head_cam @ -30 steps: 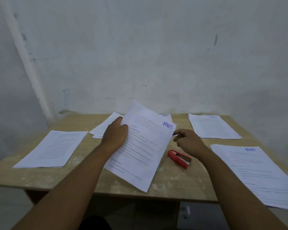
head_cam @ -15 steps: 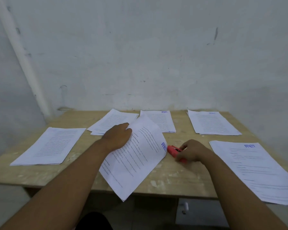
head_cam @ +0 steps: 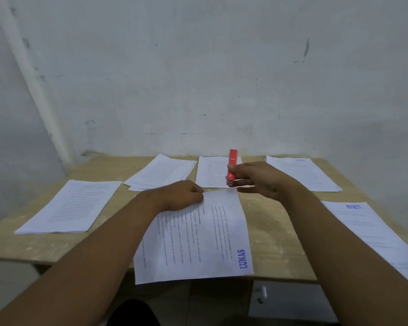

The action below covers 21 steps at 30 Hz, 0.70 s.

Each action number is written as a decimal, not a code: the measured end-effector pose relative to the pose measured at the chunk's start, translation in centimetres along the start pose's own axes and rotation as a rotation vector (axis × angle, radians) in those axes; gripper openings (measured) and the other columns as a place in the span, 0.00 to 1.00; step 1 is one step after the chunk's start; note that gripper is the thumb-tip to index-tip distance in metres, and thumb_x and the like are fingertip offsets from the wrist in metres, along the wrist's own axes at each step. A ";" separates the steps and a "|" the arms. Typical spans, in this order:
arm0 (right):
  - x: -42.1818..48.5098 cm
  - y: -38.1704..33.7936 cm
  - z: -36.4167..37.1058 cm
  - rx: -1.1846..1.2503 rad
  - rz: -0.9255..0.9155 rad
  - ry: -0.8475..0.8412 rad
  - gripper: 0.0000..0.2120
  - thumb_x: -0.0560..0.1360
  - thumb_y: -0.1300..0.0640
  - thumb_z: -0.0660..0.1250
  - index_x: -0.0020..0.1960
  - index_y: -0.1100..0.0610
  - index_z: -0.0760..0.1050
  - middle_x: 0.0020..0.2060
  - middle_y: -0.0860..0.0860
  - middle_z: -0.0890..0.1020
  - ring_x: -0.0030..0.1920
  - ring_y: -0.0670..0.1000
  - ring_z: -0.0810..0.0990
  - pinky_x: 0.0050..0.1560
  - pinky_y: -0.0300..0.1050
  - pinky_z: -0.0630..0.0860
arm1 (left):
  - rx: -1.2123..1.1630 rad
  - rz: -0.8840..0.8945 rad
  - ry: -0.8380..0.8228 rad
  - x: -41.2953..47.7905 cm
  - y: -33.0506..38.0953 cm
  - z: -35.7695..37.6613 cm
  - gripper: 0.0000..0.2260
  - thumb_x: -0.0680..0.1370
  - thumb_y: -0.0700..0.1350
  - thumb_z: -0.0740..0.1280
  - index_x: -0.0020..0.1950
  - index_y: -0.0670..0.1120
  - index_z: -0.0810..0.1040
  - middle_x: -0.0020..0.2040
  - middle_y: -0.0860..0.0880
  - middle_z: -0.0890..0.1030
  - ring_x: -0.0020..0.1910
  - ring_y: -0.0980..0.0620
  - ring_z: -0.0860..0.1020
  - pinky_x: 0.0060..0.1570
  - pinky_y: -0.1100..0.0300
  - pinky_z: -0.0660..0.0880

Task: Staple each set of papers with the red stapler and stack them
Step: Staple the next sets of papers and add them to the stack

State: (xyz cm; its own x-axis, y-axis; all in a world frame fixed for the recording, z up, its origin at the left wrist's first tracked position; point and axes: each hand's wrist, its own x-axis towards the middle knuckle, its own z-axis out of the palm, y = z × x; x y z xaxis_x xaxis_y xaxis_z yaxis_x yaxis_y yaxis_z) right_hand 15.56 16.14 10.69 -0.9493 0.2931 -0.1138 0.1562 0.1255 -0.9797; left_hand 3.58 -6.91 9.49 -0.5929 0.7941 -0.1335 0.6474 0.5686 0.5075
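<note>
- We are at the stapling step for one set of papers [head_cam: 198, 238], which lies at the middle of the surface [head_cam: 269, 227] and hangs over its near edge.
- Our left hand [head_cam: 181, 196] clasps the far left corner of this set, fingers curled over its far edge to keep the sheets together.
- Our right hand [head_cam: 262, 180] is wrapped round the red stapler [head_cam: 232, 165], gripping its lower half just above the far right corner of the set.
- The stapler stands nearly upright: its long axis runs from the paper's corner up and away toward the far edge of the surface, free end topmost. The lower end seems to meet the corner; we cannot tell whether the sheets sit inside its mouth.
- The blue stamp [head_cam: 243, 258] sits at the near right corner, so the print runs sideways to us.
- The next move, as we judge it, calls for a firm squeeze with the corner squared, then laying the set aside to begin a stack.
- Five other sets [head_cam: 68, 205] lie along the left, far and right edges.
</note>
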 end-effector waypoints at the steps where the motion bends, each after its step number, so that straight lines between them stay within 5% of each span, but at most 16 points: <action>1: 0.1 -0.2 0.5 -0.039 -0.001 -0.013 0.18 0.79 0.46 0.74 0.62 0.58 0.84 0.54 0.52 0.89 0.58 0.55 0.88 0.64 0.52 0.81 | 0.015 -0.005 -0.002 0.0 0.3 0.1 0.13 0.84 0.51 0.62 0.57 0.47 0.84 0.57 0.53 0.82 0.55 0.53 0.78 0.58 0.56 0.69; 6: 0.9 0.2 1.8 -0.137 0.035 -0.037 0.18 0.77 0.44 0.76 0.60 0.55 0.86 0.54 0.51 0.89 0.58 0.55 0.86 0.57 0.50 0.83 | 0.046 0.004 -0.020 0.2 0.9 0.2 0.15 0.85 0.52 0.61 0.59 0.45 0.82 0.59 0.51 0.79 0.57 0.51 0.76 0.58 0.55 0.68; 11: 1.3 1.1 2.4 -0.054 0.067 -0.104 0.21 0.76 0.49 0.77 0.66 0.55 0.81 0.56 0.54 0.88 0.59 0.59 0.87 0.63 0.59 0.83 | 0.072 0.016 -0.023 0.7 0.6 0.3 0.07 0.84 0.54 0.61 0.53 0.51 0.74 0.54 0.52 0.72 0.53 0.52 0.71 0.46 0.63 0.65; 16: 2.2 1.7 3.0 -0.076 0.068 -0.084 0.23 0.75 0.53 0.79 0.68 0.54 0.79 0.61 0.54 0.85 0.59 0.61 0.85 0.63 0.60 0.83 | 0.077 -0.006 -0.040 0.7 0.9 0.4 0.09 0.84 0.55 0.61 0.54 0.51 0.76 0.57 0.48 0.77 0.56 0.53 0.72 0.54 0.57 0.67; 21: 2.6 2.1 3.6 -0.153 0.085 -0.041 0.20 0.77 0.52 0.77 0.67 0.54 0.80 0.62 0.52 0.84 0.59 0.60 0.84 0.63 0.58 0.82 | 0.092 -0.023 -0.040 0.0 1.5 0.5 0.19 0.85 0.55 0.60 0.70 0.48 0.79 0.73 0.49 0.77 0.68 0.51 0.74 0.61 0.58 0.65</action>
State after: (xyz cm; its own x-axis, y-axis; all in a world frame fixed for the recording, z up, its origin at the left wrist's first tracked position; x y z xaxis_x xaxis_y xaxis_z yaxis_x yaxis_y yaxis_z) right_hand 12.47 13.81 7.71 -0.9409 0.2698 -0.2048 0.2729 0.2458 -0.9301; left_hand 4.79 -5.95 9.84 -0.5900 0.7873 -0.1791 0.6761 0.6030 0.4233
